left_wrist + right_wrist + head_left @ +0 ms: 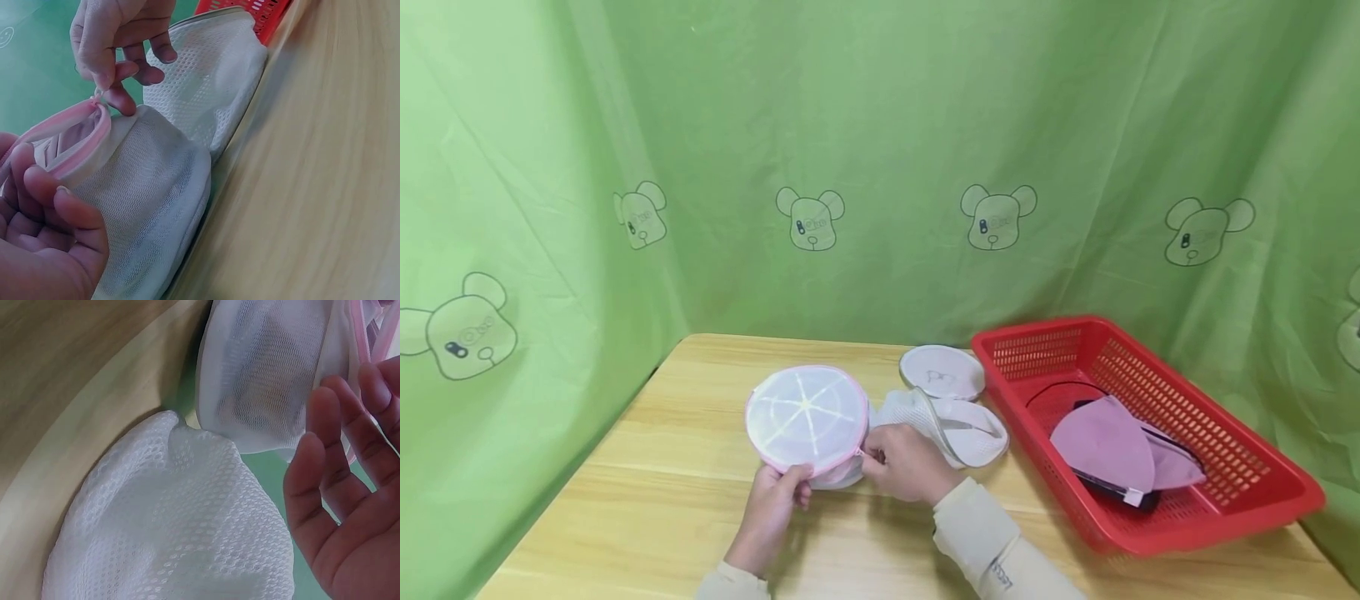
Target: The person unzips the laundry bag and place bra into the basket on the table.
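A round white mesh laundry bag (808,408) with a pink zip round its top stands on the table. My left hand (772,504) grips its near rim, thumb on top. At the bag's right side my right hand (906,462) pinches the zip pull (97,95) between thumb and finger; its other fingers hang loosely bent. In the left wrist view, the pink zip edges (81,147) gape near the pull. Beside the bag lies a coarser white mesh bag (169,519), its round flap (977,437) partly raised.
Behind the coarser bag lies a flat round white piece (942,372). A red plastic basket (1210,537) stands at the right, holding a pink cloth item (1105,442) with black cords and a dark object beneath. A green curtain (880,100) hangs behind the wooden table (647,475).
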`<state>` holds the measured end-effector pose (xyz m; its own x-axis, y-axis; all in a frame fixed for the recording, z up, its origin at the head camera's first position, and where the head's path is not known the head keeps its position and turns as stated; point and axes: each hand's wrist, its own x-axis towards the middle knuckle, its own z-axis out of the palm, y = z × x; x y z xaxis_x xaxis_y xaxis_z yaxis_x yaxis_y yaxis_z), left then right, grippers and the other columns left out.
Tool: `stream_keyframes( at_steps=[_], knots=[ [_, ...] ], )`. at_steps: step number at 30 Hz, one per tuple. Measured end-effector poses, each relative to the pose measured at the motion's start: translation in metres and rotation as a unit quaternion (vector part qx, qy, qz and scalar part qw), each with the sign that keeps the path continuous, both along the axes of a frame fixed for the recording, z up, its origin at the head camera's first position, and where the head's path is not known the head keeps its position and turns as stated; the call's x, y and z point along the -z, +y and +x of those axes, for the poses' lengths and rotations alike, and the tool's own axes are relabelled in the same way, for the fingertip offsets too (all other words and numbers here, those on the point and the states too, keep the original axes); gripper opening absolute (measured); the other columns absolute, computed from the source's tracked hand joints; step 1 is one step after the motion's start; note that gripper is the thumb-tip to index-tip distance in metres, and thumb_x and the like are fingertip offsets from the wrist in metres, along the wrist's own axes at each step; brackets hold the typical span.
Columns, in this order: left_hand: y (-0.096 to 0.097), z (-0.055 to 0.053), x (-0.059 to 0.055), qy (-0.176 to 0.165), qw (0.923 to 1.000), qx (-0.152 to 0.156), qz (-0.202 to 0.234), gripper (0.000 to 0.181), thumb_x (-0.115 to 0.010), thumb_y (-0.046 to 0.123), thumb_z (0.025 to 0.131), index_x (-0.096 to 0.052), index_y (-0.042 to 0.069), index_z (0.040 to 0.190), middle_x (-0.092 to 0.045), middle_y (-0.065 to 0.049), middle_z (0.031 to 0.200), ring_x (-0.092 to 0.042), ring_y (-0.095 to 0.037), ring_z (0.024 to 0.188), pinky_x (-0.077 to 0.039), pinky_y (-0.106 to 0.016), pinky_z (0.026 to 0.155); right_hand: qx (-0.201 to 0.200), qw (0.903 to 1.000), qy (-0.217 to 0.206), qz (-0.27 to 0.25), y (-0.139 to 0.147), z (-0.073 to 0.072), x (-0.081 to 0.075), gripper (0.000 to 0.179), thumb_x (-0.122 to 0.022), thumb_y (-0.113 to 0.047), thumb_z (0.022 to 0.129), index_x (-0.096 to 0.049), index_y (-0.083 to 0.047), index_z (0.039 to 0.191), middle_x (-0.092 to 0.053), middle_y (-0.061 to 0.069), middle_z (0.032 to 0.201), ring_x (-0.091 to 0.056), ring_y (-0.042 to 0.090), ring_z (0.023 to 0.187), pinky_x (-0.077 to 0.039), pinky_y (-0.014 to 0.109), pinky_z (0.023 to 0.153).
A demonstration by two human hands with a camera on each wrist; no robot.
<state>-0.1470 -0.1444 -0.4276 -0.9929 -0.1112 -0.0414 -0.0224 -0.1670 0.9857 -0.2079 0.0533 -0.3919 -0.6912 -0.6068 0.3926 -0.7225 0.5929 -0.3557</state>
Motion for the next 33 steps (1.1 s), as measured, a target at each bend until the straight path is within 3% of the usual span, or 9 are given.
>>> stream_keyframes(
  at_steps=[7,15,23,33],
  knots=[
    [-0.001,0.001,-0.002,0.004,1.0000,0.000,0.003,0.006,-0.049,0.001,0.089,-0.051,-0.004,0.091,-0.046,0.001,0.065,-0.045,-0.009,0.057,-0.045,-0.022,0.057,0.009,0.9999,0.010,0.006,0.004,-0.003,-0.002,0.028,-0.061,-0.009,0.074,-0.043,-0.021,0.056,-0.039,-0.013,0.057,-0.038,0.003,0.054,-0.033,0.019,0.049],
    [-0.002,0.001,-0.003,0.009,0.9999,0.005,0.003,0.010,-0.050,0.000,0.088,-0.051,0.006,0.081,-0.043,0.002,0.062,-0.043,-0.009,0.054,-0.044,-0.022,0.058,0.028,0.9994,0.006,0.019,0.009,-0.007,-0.004,0.028,-0.060,-0.012,0.075,-0.043,-0.021,0.055,-0.040,-0.013,0.057,-0.039,0.004,0.055,-0.035,0.021,0.048],
    [-0.004,0.001,0.000,0.017,0.9997,0.016,-0.002,0.017,-0.050,0.000,0.088,-0.049,0.008,0.073,-0.041,0.001,0.056,-0.043,-0.012,0.054,-0.043,-0.023,0.059,0.026,0.9996,-0.001,0.009,0.012,-0.012,-0.008,0.029,-0.061,-0.010,0.077,-0.046,-0.020,0.055,-0.043,-0.012,0.058,-0.041,0.004,0.055,-0.038,0.021,0.050],
    [-0.007,0.004,-0.001,0.041,0.9977,0.054,0.000,0.019,-0.049,0.001,0.085,-0.044,0.011,0.070,-0.041,0.004,0.055,-0.041,-0.010,0.052,-0.043,-0.022,0.057,0.019,0.9994,0.030,0.001,0.016,-0.023,-0.009,0.027,-0.062,-0.007,0.075,-0.048,-0.019,0.055,-0.045,-0.011,0.058,-0.044,0.006,0.056,-0.041,0.021,0.053]
  ],
)
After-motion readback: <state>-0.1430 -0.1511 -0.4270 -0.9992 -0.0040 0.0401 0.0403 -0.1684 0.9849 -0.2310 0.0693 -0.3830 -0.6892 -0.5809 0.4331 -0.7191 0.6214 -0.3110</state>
